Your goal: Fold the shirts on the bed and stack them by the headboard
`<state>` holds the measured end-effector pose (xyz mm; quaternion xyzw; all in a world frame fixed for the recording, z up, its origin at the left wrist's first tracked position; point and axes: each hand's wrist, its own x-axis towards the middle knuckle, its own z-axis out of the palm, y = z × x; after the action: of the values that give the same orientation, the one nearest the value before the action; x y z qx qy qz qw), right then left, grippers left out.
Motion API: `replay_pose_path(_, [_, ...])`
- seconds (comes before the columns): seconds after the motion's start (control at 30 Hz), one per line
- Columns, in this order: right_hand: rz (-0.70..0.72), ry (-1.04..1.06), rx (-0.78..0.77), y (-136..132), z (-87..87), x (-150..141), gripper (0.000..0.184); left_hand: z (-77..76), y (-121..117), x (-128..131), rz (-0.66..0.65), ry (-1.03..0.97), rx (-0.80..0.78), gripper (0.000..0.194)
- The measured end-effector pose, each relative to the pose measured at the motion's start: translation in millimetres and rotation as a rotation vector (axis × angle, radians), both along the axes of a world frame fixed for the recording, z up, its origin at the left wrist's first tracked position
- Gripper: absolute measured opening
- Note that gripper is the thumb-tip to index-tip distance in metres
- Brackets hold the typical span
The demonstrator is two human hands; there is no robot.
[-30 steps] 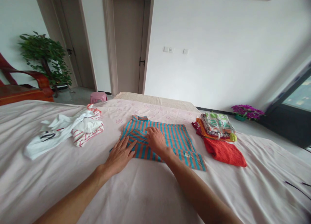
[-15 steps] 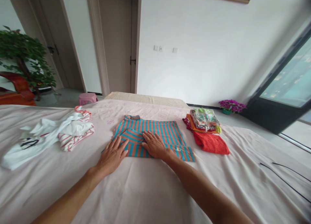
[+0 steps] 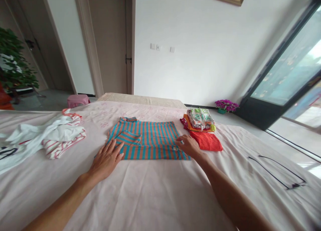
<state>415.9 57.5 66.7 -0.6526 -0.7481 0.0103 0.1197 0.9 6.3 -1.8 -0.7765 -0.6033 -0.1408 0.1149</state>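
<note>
— What lies nearest?
— Left hand (image 3: 106, 159): palm down, fingers loosely spread on the near-left corner of the striped shirt (image 3: 157, 132), gripping nothing. Right hand (image 3: 191, 146): fingers bent at the right end; whether they pinch fabric cannot be told.
— The shirt's bearing?
— Flat on the pale sheet (image 3: 150, 197), long axis left to right; a banded end at its far-left corner points away.
— Right of it?
— Red garment (image 3: 208, 141), then folded stack (image 3: 200, 119) beyond.

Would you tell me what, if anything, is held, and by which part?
The left hand lies flat on the striped shirt; whether the right hand, beside its label, grips it cannot be told.
</note>
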Motion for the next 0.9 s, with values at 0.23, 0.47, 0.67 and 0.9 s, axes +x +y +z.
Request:
replay_pose_path(0.23, [-0.071,0.0,-0.233,2.4,7.0,38.6,0.026,-2.3,1.5,-1.4,-0.007,0.023,0.014,0.052])
replay_pose_path(0.47, [-0.036,0.387,-0.089,9.8,-8.9,30.2,0.018,-2.1,1.6,-1.1,0.001,0.005,-0.001,0.052])
replay_pose_path(0.67, [-0.153,0.065,-0.083,-5.0,-20.3,27.0,0.023,-1.1,0.7,-0.6,0.003,-0.017,0.002,0.051])
replay_pose_path(0.9, [-0.001,-0.186,0.115,-10.2,-7.0,4.9,0.034,3.2,-1.1,3.1,0.028,0.001,-0.007,0.052])
